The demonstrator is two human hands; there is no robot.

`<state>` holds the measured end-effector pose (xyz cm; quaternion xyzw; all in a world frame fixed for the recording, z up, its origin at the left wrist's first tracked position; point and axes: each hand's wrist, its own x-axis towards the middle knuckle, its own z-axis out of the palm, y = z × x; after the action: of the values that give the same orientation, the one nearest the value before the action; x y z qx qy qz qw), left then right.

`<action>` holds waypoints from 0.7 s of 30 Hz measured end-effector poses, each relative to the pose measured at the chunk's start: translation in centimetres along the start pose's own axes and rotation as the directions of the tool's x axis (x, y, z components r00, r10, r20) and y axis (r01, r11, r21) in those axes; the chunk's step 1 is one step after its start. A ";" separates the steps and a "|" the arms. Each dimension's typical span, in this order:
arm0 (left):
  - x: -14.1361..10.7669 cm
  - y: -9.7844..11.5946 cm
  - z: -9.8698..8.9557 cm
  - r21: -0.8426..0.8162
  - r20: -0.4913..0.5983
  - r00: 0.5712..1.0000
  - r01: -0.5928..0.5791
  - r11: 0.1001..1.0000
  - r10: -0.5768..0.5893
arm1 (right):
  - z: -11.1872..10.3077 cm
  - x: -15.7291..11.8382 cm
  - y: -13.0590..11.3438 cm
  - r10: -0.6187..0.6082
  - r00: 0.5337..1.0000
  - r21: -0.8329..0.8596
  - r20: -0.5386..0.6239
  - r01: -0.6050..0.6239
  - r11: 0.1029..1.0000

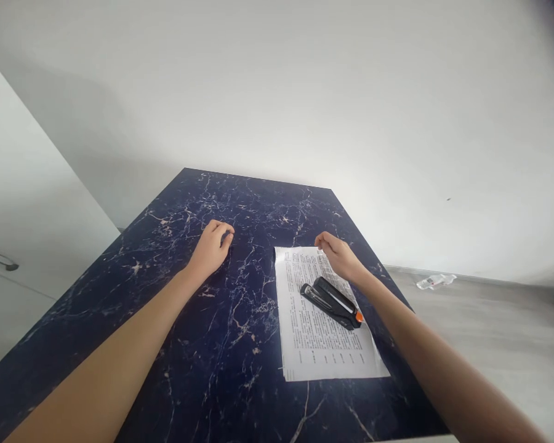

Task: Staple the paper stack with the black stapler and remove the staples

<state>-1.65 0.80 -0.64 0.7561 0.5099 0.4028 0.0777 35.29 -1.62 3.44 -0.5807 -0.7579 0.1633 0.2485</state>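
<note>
A stack of printed paper sheets lies on the right part of the dark blue marbled table. On the sheets rests a black stapler with an orange tip at its near right end. My right hand is over the far right corner of the paper, just beyond the stapler, its fingers curled in. No object shows in it. My left hand rests on the tabletop left of the paper, touching neither paper nor stapler. Its fingers bend loosely, a gap showing between thumb and forefinger, with nothing held.
The marbled table narrows away toward a pale wall. Down on the grey floor at right lies a white crumpled item. A white panel with a dark handle stands at the left.
</note>
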 end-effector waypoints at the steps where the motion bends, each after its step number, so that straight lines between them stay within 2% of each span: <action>1: 0.0 0.0 0.0 -0.004 0.007 1.000 0.000 1.000 0.000 | -0.2 -1.1 -0.5 0.005 1.000 0.036 0.020 -0.006 0.999; 5: 0.1 -0.3 0.2 -0.022 0.005 1.000 0.017 1.000 -0.017 | -1.2 -4.9 -0.2 0.029 0.998 0.075 0.051 -0.033 0.997; 8: 0.1 -0.4 0.3 -0.039 0.000 1.000 0.028 0.999 -0.028 | -1.5 -4.9 1.5 0.014 1.000 0.070 0.015 -0.015 0.997; 12: 0.1 -0.4 0.3 -0.038 0.010 0.999 0.035 0.999 -0.035 | -0.7 -1.4 3.0 -0.019 0.994 0.055 -0.108 0.025 0.998; 16: 0.1 -0.4 0.2 -0.040 0.014 0.999 0.030 0.999 -0.029 | 1.3 3.8 2.8 -0.111 0.976 -0.047 -0.188 0.104 0.993; 19: 0.2 -0.4 0.2 -0.054 0.008 0.999 0.042 0.998 -0.042 | 3.4 7.2 2.2 -0.157 0.981 -0.204 -0.116 0.131 0.970; 21: 0.2 -0.4 0.1 -0.062 0.009 0.998 0.061 0.996 -0.060 | 4.8 8.7 1.8 -0.154 0.987 -0.248 -0.053 0.136 0.959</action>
<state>-1.85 1.17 -0.80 0.7389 0.5196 0.4133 0.1149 32.23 7.41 0.15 -0.5553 -0.8033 0.0293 0.2135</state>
